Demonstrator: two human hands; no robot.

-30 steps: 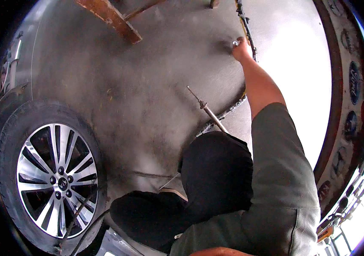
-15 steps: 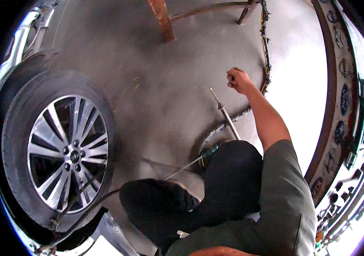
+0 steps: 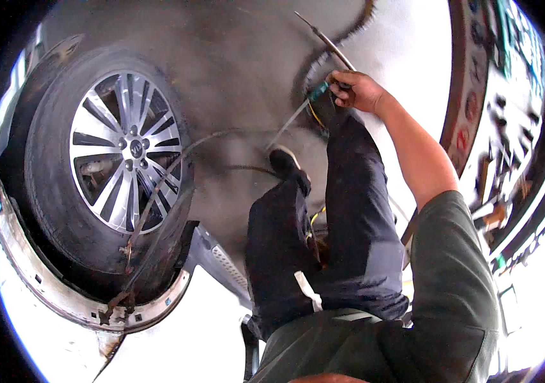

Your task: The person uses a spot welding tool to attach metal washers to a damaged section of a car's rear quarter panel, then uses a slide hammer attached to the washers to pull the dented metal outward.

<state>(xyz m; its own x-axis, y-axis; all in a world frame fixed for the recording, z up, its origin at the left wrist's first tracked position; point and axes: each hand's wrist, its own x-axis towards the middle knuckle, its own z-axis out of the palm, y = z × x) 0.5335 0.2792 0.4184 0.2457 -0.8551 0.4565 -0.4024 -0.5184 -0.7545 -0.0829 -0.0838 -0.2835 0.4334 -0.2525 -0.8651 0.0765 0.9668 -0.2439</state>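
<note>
My right hand (image 3: 356,92) is raised above my bent leg at the centre right, its fingers curled round something I cannot make out. Its fingertips are at a teal handle (image 3: 317,91) with a long thin metal rod (image 3: 288,120) running down-left; whether they grip the handle is unclear. Just beyond, a silver shaft with a narrow tip (image 3: 331,46) lies on the floor beside a curving dark hose (image 3: 365,18). My left hand is not visible; only a bit of skin shows at the bottom edge.
A car wheel (image 3: 103,121) with silver spokes sits at left in a white wheel arch (image 3: 58,292), with thin cables (image 3: 160,191) hanging across it. My legs fill the lower middle. At right are a curved board (image 3: 461,96) and a crowded rack of tools (image 3: 508,127).
My view has swung, bringing more wheel arch and legs in; the wooden stand left the top. My right hand came back from the far hose to the teal handle by my leg.
</note>
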